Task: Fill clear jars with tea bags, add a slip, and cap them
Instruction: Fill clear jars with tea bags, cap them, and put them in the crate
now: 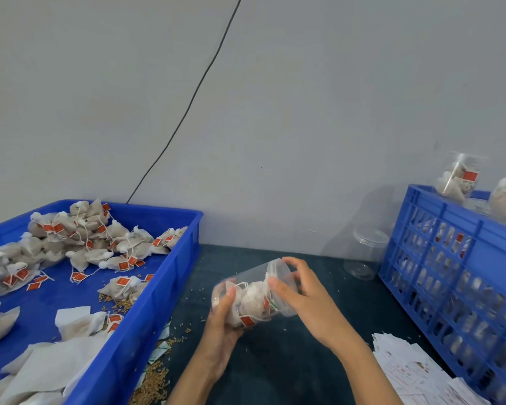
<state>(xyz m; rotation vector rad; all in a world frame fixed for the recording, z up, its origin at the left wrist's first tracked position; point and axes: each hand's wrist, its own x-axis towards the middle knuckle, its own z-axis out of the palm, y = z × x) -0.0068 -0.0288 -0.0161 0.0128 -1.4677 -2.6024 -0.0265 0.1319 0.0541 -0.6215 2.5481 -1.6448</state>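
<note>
A clear jar (253,283) packed with white tea bags lies tilted between my hands above the dark table, its mouth toward the upper right. My left hand (224,312) grips the jar's base from below. My right hand (300,287) curls round the clear lid (278,268) at the jar's mouth. A pile of loose tea bags (94,238) with red tags fills the blue tray (146,311) on the left. A stack of white paper slips (412,366) lies at the lower right.
An empty clear jar (365,252) stands by the wall, left of a blue slatted crate (462,276). Filled jars (457,178) sit on top of the crate. Spilled grain (155,381) lies beside the tray. A black cable (193,97) runs down the wall.
</note>
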